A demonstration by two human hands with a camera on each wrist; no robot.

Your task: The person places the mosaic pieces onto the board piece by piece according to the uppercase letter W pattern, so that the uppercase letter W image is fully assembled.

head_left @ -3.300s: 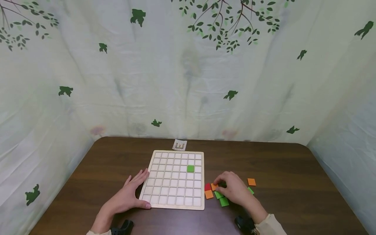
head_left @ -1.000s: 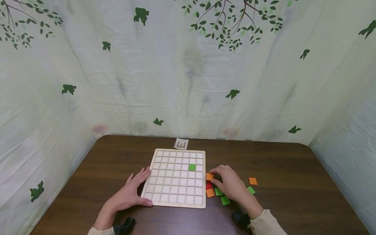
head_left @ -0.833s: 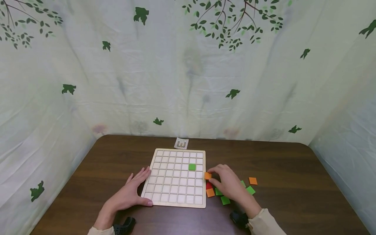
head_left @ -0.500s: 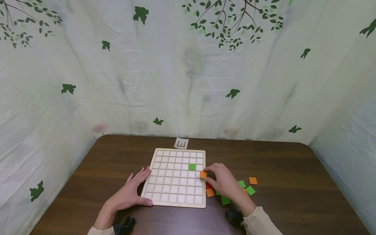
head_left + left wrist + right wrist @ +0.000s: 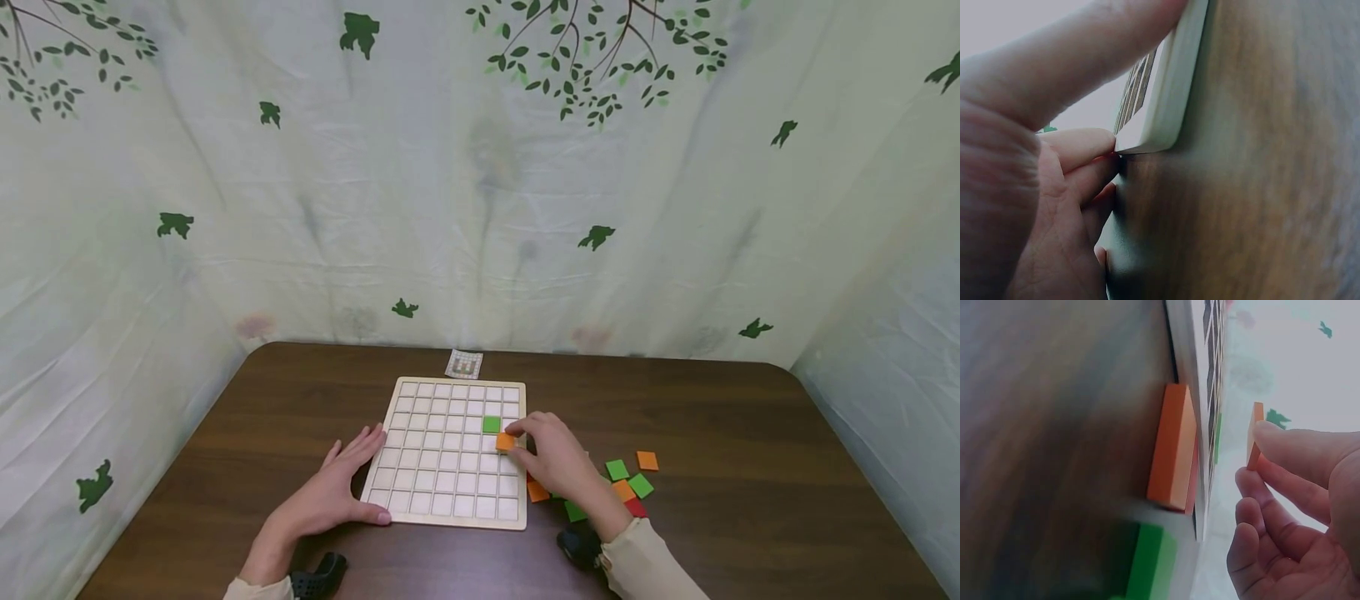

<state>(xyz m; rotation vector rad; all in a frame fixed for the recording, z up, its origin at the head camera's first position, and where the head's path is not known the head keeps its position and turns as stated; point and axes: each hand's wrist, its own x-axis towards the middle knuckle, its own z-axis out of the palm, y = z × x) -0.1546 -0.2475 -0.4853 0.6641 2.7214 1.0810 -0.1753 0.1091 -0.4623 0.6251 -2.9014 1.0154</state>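
"While the right hand (image 5: pixel 553 457) holds the orange tile (image 5: pixel 505 442) pinched between thumb and fingers, where is this tile?"

"It is above the right part of the board (image 5: pixel 427 463), near the green tile (image 5: pixel 491 424), toward the person and slightly right"

"And the left hand (image 5: pixel 330 500)?"

"With thumb and fingers apart, it touches the board's left edge"

I'm looking into what seems a small draped booth around a brown wooden table (image 5: pixel 750 483); whether it stands in a home or a lab, I can't tell. Pale, creased cloth (image 5: pixel 450 183) hangs behind the table and along its left and right sides, printed with leafy branches (image 5: pixel 625 32) and green bird-like shapes (image 5: pixel 360 33).
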